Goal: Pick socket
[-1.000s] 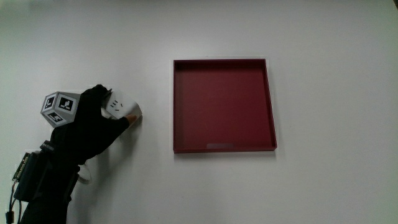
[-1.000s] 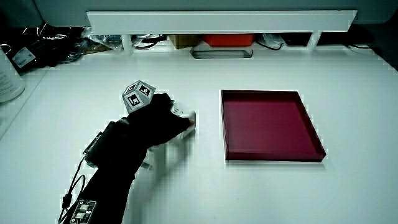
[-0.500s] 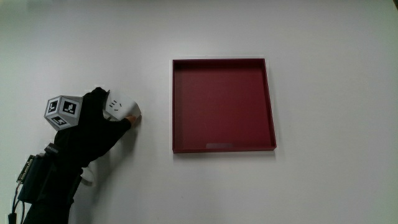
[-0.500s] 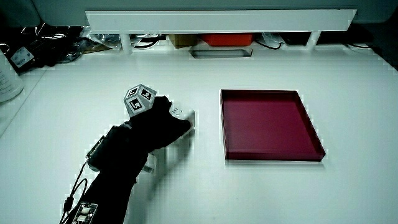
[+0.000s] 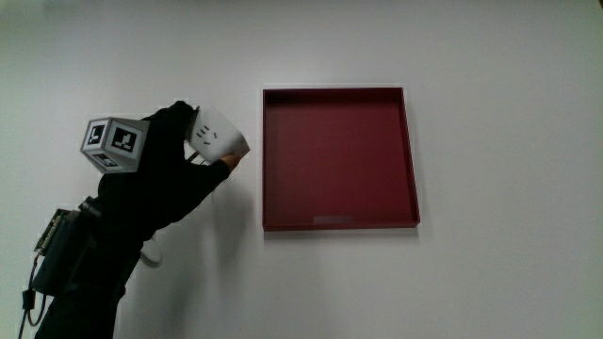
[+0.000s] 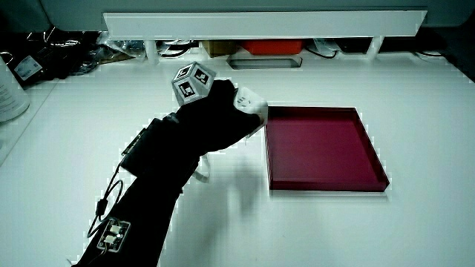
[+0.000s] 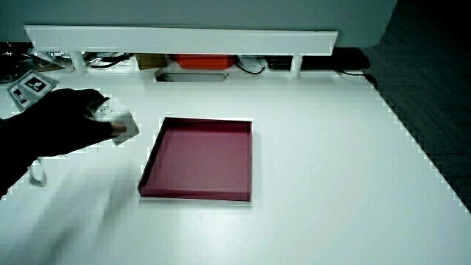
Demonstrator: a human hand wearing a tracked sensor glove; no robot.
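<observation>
The hand (image 5: 179,160) in its black glove is shut on a white socket (image 5: 216,136) and holds it above the table beside the dark red tray (image 5: 339,221). The patterned cube (image 5: 111,142) sits on the back of the hand. In both side views the socket (image 6: 249,101) (image 7: 116,119) is raised off the table, close to the tray's rim (image 6: 326,189) (image 7: 195,197), with the fingers (image 7: 81,121) wrapped around it. The tray holds nothing.
A small white object (image 5: 151,254) lies on the table under the forearm. A low white partition (image 6: 263,26) with cables, an orange box (image 6: 271,47) and clutter runs along the table's edge farthest from the person. A white container (image 6: 11,89) stands near the table's corner.
The hand has lifted the socket off the table and carried it toward the tray. The tray has not moved.
</observation>
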